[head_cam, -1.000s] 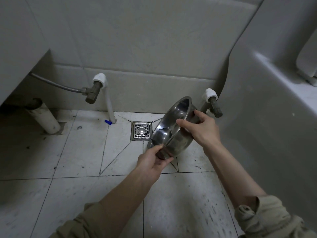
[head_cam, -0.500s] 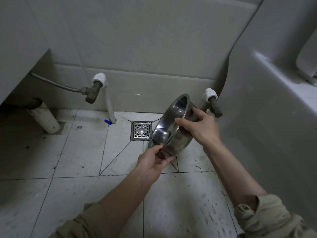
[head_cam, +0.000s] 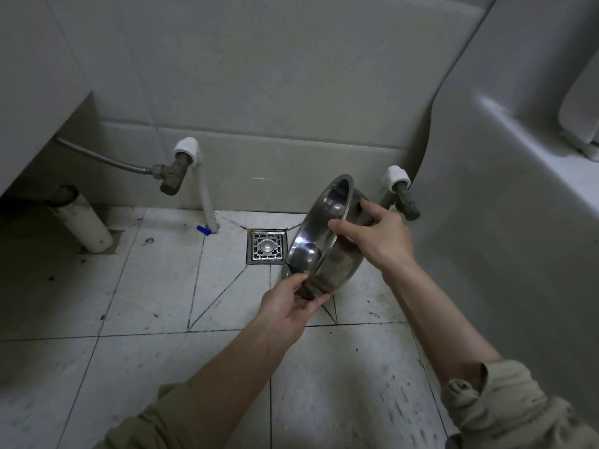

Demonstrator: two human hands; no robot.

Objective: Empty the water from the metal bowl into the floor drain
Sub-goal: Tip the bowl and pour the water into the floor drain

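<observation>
- metal bowl [head_cam: 316, 234]: silver-grey, glossy, with dark reflections inside.
- floor drain [head_cam: 266, 247]: silver steel; cut-out fretwork pattern around a plain round centre.
- floor [head_cam: 129, 303]: white tiles, dark grout lines, black specks and brownish stains.
- wall [head_cam: 259, 76]: pale grey tiles, unpatterned.
- sleeves [head_cam: 505, 406]: olive-khaki, plain.
- pipe [head_cam: 204, 196]: white; valve [head_cam: 171, 181] dull brown-grey.
- cap [head_cam: 203, 229] at the pipe foot: blue.

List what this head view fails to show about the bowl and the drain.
1. Head view: whether water remains in the metal bowl; its dim, reflective inside hides that.
2. Head view: the lower right corner of the floor drain, behind the bowl.
3. Head view: the bowl's lowest rim, under the gripping left hand.
4. Head view: the white fixture at upper right, cut by the frame edge.
</observation>
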